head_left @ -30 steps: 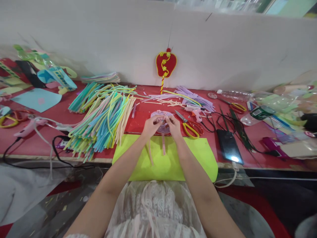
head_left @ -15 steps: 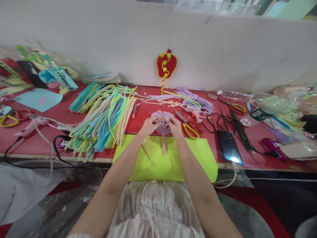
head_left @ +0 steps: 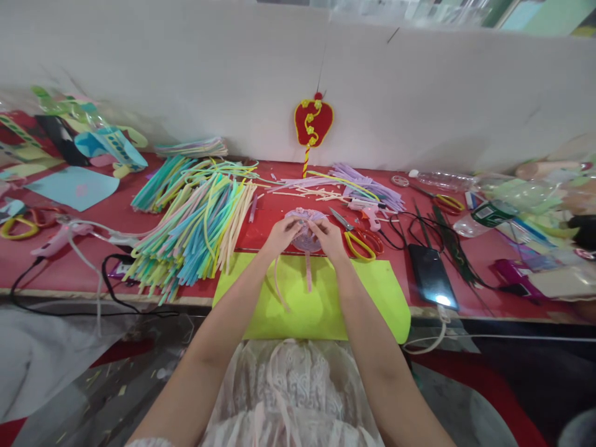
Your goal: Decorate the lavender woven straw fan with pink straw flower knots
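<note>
My left hand [head_left: 285, 233] and my right hand [head_left: 328, 237] meet at the table's middle, fingers pinched together over a round lilac fan-shaped piece [head_left: 305, 244] made of pipe cleaners. Its pink striped handle [head_left: 308, 276] points toward me. A thin pink pipe cleaner [head_left: 277, 280] hangs below my left hand, and its upper part runs in among the fingers. Both sets of fingertips close on its small worked end, whose exact shape is blurred. Under my wrists lies a yellow-green felt sheet [head_left: 316, 310].
A large pile of coloured pipe cleaners [head_left: 186, 230] lies left, with lilac ones [head_left: 367, 186] behind. Scissors [head_left: 361, 243], a glue gun [head_left: 370, 214] and a phone [head_left: 432, 276] sit to the right. A red fan ornament [head_left: 314, 124] stands against the wall.
Very little differs. My fingers have shifted slightly at the pinch, and the hanging pink pipe cleaner bows a bit more to the left. The lilac piece stays in place.
</note>
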Motion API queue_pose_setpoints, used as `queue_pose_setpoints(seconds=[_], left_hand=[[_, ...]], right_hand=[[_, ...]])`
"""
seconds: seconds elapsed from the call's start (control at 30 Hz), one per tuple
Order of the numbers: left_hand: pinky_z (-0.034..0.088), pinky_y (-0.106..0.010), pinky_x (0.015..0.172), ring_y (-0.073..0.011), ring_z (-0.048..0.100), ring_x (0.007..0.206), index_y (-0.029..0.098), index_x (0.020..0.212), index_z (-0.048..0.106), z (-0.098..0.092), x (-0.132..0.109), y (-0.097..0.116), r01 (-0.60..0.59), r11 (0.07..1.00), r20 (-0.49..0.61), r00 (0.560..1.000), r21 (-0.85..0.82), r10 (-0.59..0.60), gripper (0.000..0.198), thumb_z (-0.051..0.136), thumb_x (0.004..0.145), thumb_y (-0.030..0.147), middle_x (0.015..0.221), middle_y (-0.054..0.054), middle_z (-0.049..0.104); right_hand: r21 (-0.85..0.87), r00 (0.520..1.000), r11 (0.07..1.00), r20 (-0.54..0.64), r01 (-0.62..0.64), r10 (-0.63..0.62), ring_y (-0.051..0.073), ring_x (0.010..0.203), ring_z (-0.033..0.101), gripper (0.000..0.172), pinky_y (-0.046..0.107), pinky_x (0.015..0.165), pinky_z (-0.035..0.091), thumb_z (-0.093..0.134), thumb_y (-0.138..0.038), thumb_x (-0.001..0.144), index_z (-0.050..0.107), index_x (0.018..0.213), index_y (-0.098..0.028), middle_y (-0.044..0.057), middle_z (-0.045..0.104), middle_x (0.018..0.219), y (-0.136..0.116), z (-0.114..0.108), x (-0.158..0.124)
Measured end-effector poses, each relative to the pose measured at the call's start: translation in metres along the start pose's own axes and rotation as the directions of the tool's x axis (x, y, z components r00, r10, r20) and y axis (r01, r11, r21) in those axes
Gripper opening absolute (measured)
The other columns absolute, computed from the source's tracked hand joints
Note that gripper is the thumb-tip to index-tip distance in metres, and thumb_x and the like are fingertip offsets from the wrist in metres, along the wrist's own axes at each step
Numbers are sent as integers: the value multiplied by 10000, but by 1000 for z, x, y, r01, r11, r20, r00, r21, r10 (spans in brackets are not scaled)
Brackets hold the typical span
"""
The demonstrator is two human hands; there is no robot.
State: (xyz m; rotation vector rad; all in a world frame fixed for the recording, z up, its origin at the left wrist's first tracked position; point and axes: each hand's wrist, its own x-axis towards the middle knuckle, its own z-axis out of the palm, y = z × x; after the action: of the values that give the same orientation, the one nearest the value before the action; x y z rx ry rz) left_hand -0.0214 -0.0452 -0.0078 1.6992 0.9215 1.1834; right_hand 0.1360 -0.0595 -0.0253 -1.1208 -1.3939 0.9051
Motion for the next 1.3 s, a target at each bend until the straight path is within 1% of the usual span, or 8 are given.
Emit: queue_pose_setpoints(seconds=[0.1, 0.23, 0.43, 0.63, 0.73, 0.93, 1.1, 1.3], left_hand=[[460, -261, 748, -159, 601, 810, 153, 891, 654, -2, 2, -1, -5, 1000, 15, 1000, 7, 5, 175, 585, 769, 258, 905, -68, 666], [459, -249, 712, -149, 598, 766, 146, 894, 646, -3, 0, 2, -2, 1000, 50, 999, 15, 2, 243, 637, 741, 334, 877, -69, 663], [452, -243, 700, -140, 596, 747, 159, 867, 663, -3, -3, 4, -20, 1000, 22, 1000, 19, 19, 258, 655, 722, 372, 865, -61, 675], [450, -251, 683, -138, 587, 701, 141, 785, 671, -6, -3, 1, -8, 998, 13, 1000, -63, 9, 230, 695, 670, 338, 779, -43, 666], [460, -262, 691, -144, 592, 699, 132, 741, 658, -5, -4, 1, 2, 992, 10, 1000, -130, -1, 224, 715, 637, 322, 741, -37, 654], [479, -289, 720, -157, 612, 719, 136, 717, 645, -2, -5, 4, 30, 984, -19, 999, -174, -34, 205, 728, 608, 287, 759, -39, 665], [479, -279, 698, -145, 607, 680, 132, 699, 647, -2, -5, 4, 30, 985, -21, 999, -172, -34, 188, 732, 603, 270, 711, -23, 659], [477, -269, 682, -136, 600, 665, 132, 694, 649, -2, -5, 4, 40, 983, -22, 999, -177, -45, 200, 743, 592, 276, 692, -14, 654]], right_hand=[[17, 1000, 1000, 24, -19, 19, 122, 495, 510, 324, 264, 490, 434, 593, -533, 729, 638, 722, -212, -7, 603, 604, 1, 0, 0], [45, 996, 997, 60, -62, 59, 116, 488, 508, 331, 257, 487, 432, 600, -535, 720, 655, 765, -212, -16, 613, 612, -2, 0, -1], [197, 981, 966, 133, -168, 143, 88, 466, 494, 326, 224, 462, 422, 644, -518, 687, 625, 683, -193, -32, 583, 568, -3, 1, -3], [316, 926, 881, 252, -352, 280, 67, 414, 464, 375, 202, 405, 386, 715, -525, 600, 597, 666, -175, -37, 545, 530, -6, 2, -6], [348, 909, 849, 273, -399, 315, 56, 413, 448, 375, 193, 408, 371, 743, -508, 575, 608, 682, -174, -43, 536, 525, -8, 2, -7], [364, 915, 849, 274, -384, 296, 50, 411, 414, 346, 193, 384, 314, 737, -494, 597, 595, 619, -179, -43, 513, 522, -11, 3, -8], [361, 915, 850, 278, -383, 294, 55, 410, 418, 361, 198, 387, 319, 745, -506, 576, 587, 595, -182, -48, 493, 500, -11, 4, -7], [368, 919, 853, 282, -369, 276, 53, 422, 437, 353, 193, 402, 335, 735, -494, 602, 584, 601, -175, -43, 530, 522, -6, 2, -8]])
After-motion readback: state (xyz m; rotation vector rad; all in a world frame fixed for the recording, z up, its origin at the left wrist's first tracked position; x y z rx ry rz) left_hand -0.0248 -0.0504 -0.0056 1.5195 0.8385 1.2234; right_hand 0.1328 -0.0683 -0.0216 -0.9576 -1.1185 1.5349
